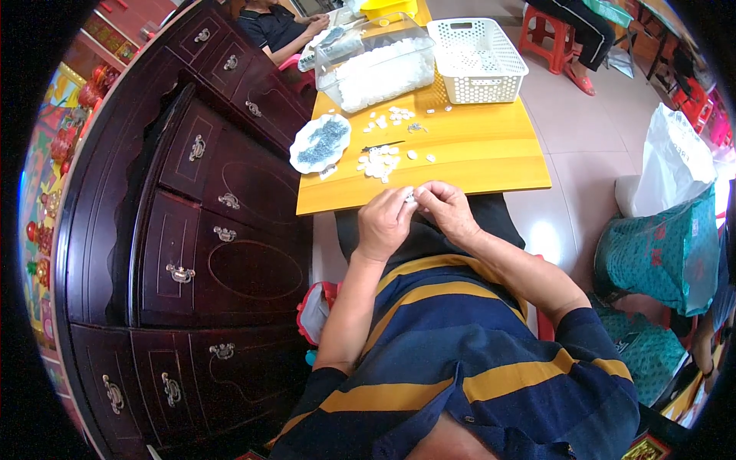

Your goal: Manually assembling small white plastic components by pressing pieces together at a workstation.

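Observation:
Just off the near edge of the yellow wooden table (468, 169), my left hand (385, 222) and my right hand (448, 213) meet with fingers pinched on a small white plastic piece (410, 198). Most of that piece is covered by the fingertips. Closest on the table lies a pile of similar white pieces (377, 162). A thin dark tool (383, 145) rests behind the pile. To the left, a scalloped white dish (297, 157) holds many small grey-blue parts (323, 143). More loose white pieces (395, 116) and a few small metal bits (417, 128) lie farther back.
A clear bin (330, 57) full of white pieces and a white perforated basket (479, 88) stand at the back. Dark wooden drawers (230, 222) line the left. Teal bags (652, 253) stand at right. Another person (276, 31) sits at the far left.

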### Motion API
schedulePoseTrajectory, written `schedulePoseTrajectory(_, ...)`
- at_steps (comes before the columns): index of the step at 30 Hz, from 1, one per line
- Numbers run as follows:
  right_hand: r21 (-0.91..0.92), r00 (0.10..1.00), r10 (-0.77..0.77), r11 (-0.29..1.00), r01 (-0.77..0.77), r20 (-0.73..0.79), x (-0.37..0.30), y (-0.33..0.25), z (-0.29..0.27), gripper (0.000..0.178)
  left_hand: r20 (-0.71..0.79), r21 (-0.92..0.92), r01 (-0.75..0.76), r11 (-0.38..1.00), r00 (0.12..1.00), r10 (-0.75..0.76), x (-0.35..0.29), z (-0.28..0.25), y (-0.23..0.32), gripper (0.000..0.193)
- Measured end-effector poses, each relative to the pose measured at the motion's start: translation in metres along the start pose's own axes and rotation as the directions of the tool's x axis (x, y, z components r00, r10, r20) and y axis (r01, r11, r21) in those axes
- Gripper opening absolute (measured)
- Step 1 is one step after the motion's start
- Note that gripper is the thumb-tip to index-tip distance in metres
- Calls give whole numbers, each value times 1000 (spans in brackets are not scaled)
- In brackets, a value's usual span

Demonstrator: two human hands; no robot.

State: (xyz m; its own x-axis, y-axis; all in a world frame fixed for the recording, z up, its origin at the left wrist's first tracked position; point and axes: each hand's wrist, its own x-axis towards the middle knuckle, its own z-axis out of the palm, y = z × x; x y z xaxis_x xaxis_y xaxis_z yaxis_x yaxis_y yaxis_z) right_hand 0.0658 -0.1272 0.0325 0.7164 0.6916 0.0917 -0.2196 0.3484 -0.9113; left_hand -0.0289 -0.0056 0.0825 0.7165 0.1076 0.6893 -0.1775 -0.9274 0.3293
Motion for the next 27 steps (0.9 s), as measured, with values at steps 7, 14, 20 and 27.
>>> schedulePoseTrajectory(7,79,998,61,995,-60,-10,-2,-1,-1,16,-38,16,-10,1000,999,11,-1,2,1,14)
schedulePoseTrajectory(14,45,998,51,998,-50,-35,0,-5,-2,17,-36,-50,20,999,999,-22,2,5,2,15)
schedulePoseTrajectory(20,46,999,33,998,-33,-6,0,0,-4,17,6,-84,101,991,995,-101,-1,5,3,19)
schedulePoseTrajectory(27,6,998,62,998,-62,-9,0,-4,-2,17,-32,-81,73,994,997,-76,-5,9,-5,20)
